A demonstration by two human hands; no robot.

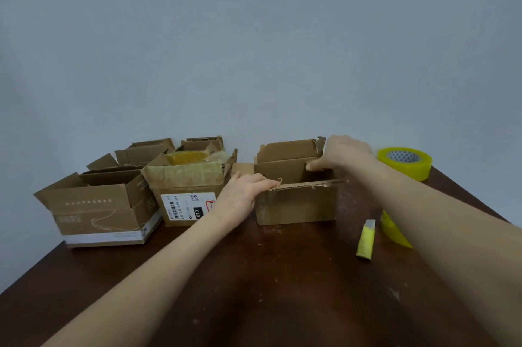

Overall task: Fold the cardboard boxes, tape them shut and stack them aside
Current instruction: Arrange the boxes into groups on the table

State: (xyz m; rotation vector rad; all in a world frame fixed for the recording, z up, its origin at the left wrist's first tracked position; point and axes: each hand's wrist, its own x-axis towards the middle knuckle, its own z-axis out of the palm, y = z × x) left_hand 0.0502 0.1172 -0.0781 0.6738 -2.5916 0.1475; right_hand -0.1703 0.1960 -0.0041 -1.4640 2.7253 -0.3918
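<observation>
A small open cardboard box [296, 202] stands on the dark wooden table [254, 276], its top flaps up. My left hand [243, 194] grips the box's near left corner, fingers curled over the front flap's edge. My right hand [343, 153] holds the right side flap near the far right corner, fingers curled on it. A yellow tape roll [406, 163] lies flat behind my right forearm. A yellow utility knife [366, 239] lies to the right of the box.
Several other open cardboard boxes crowd the table's left: a large one [99, 211], one with a white label [186, 194], and more behind [147, 151]. A second yellow tape piece [392, 230] peeks from under my right forearm. A plain wall backs the table.
</observation>
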